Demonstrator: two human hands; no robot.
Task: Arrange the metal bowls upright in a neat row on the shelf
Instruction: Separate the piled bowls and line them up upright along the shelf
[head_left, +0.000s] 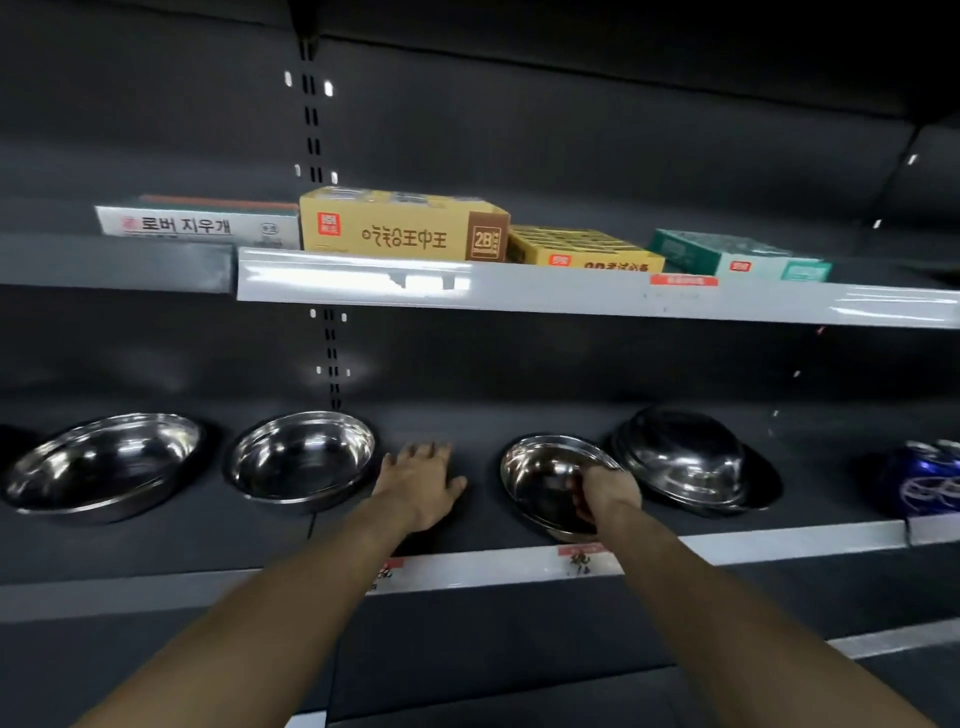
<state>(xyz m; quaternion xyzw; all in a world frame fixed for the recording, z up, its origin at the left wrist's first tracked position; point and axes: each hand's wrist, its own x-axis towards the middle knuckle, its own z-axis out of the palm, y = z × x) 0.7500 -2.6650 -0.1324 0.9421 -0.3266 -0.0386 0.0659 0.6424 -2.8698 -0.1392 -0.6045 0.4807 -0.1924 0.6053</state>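
Several shiny metal bowls stand on the dark lower shelf (156, 551). The far-left bowl (104, 462) and the second bowl (301, 457) sit upright. My left hand (423, 483) lies flat on the shelf just right of the second bowl, fingers spread, holding nothing. My right hand (605, 493) grips the right rim of a third bowl (540, 483), which is tilted with its opening toward me. To its right, a fourth bowl (691, 457) lies upside down, dome up, slightly tilted.
A blue patterned item (930, 483) sits at the right end of the lower shelf. The upper shelf (571, 296) carries a white box (197, 223), two yellow boxes (400, 223) and a green box (737, 254). White price strips edge both shelves.
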